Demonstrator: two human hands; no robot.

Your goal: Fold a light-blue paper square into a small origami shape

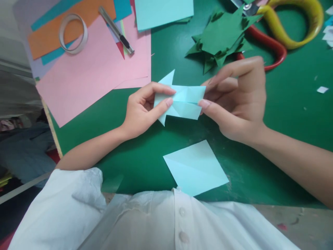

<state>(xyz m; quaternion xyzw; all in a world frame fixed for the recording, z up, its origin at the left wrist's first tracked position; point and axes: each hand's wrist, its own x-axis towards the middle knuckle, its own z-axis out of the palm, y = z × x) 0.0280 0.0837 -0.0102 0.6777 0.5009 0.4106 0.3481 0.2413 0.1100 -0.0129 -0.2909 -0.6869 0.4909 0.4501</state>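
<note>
A light blue folded paper is held above the green table between both hands. Its left end has pointed flaps sticking out up and down, and a crease line runs along its middle. My left hand pinches the left part between thumb and forefinger. At the right end, my right hand has its thumb on the lower corner, with the fingers curled behind the edge. Below the hands, near the table's front edge, lies a light blue paper square with faint creases.
Pink sheets, an orange strip, a tape roll and a utility knife lie at upper left. Light blue sheets are at top centre. Green folded paper pieces sit beside red-and-yellow-handled scissors. Paper scraps lie right.
</note>
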